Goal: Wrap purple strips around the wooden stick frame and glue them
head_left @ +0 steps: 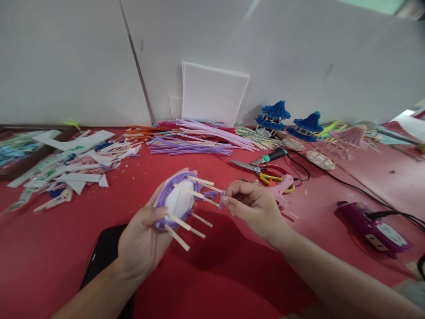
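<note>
My left hand point(142, 230) holds an oval white base point(179, 199) with a fuzzy purple rim, thumb on its near edge. Several pale wooden sticks point(178, 238) stick out from the rim toward the right. Between the thumb and forefinger of my right hand point(254, 206) is a short purple piece point(222, 200), at the ends of the sticks on the far right side. Whether that piece touches a stick is hard to tell. More short purple pieces point(210, 194) show behind the sticks.
Purple stems point(192, 147) lie by the wall. Scissors point(247, 166), a cutter point(274, 155) and a pink glue gun point(282, 190) are at right, beyond a purple power strip point(372, 228). Scraps point(83, 168) spread left; a black phone-like object point(102, 252) is near my left forearm.
</note>
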`<state>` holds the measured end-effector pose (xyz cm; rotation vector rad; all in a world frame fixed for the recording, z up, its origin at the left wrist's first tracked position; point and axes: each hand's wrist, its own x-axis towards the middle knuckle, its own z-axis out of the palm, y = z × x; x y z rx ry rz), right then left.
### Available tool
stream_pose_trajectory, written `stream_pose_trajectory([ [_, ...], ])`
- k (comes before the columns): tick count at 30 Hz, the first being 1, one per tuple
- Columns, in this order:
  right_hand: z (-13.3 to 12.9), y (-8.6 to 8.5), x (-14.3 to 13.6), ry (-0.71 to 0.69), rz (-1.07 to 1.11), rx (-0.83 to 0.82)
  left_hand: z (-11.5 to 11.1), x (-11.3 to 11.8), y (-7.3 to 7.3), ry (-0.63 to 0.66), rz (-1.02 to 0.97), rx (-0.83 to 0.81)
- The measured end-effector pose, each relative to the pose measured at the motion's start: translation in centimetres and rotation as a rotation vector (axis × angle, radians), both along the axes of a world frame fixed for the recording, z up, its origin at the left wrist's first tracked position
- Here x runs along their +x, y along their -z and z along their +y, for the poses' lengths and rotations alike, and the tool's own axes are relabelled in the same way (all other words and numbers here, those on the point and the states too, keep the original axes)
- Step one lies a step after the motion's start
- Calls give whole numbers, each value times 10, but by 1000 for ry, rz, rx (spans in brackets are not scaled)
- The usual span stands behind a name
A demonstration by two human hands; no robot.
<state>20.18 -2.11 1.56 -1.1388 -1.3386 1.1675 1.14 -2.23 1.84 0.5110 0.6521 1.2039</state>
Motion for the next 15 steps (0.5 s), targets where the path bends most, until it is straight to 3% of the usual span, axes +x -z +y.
stream_pose_trajectory([
  [6, 0, 1, 0, -4, 9, -10, -1, -1, 0, -9, -1, -25],
  [12, -1, 0, 2, -65, 66, 27, 6, 2, -8, -116, -103, -179],
  [15, -2, 2, 2, -67, 104, 29, 8, 0, -9, -108, -162, -246],
])
